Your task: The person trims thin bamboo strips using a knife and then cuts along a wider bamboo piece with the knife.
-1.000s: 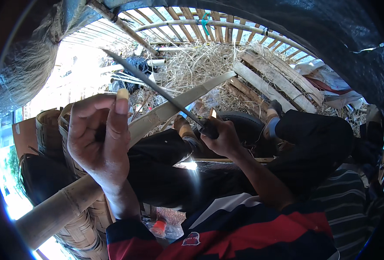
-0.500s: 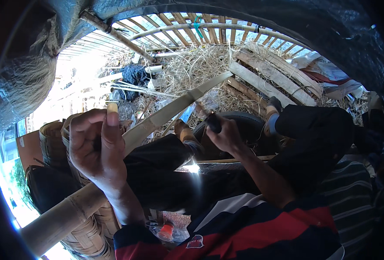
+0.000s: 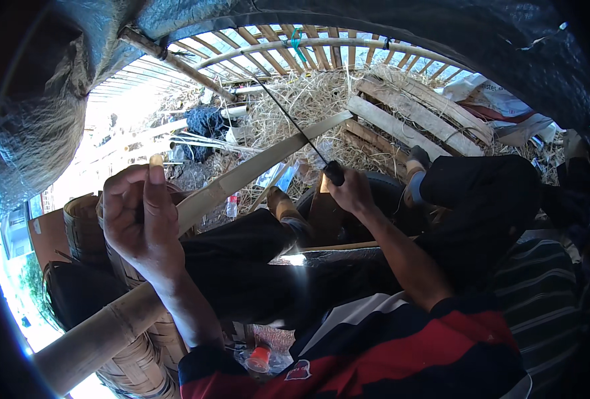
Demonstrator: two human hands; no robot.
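Observation:
A long bamboo pole (image 3: 108,326) slants up from the lower left, narrowing to a flat split strip (image 3: 268,161) at its far end. In front of it my left hand (image 3: 145,216) is raised, thumb up and fingers curled; whether something small sits in the fingers is hidden. My right hand (image 3: 353,191) is closed around the black handle of a knife (image 3: 288,116). Its thin dark blade, seen almost edge-on, points up and to the left, crossing over the strip's far part in the picture. I cannot tell whether blade and bamboo touch.
Woven bamboo baskets (image 3: 142,352) stand at the left below the pole. A dark round tyre (image 3: 381,189) lies beyond my right hand. Pale wooden slats (image 3: 408,123) and heaped shavings (image 3: 301,93) cover the ground ahead. An orange-red cup (image 3: 259,359) lies near my body.
My right hand has turned and shifted slightly right, so the knife's long blade now shows pointing up-left. My left hand has moved a little left; the pale sliver above its thumb no longer shows.

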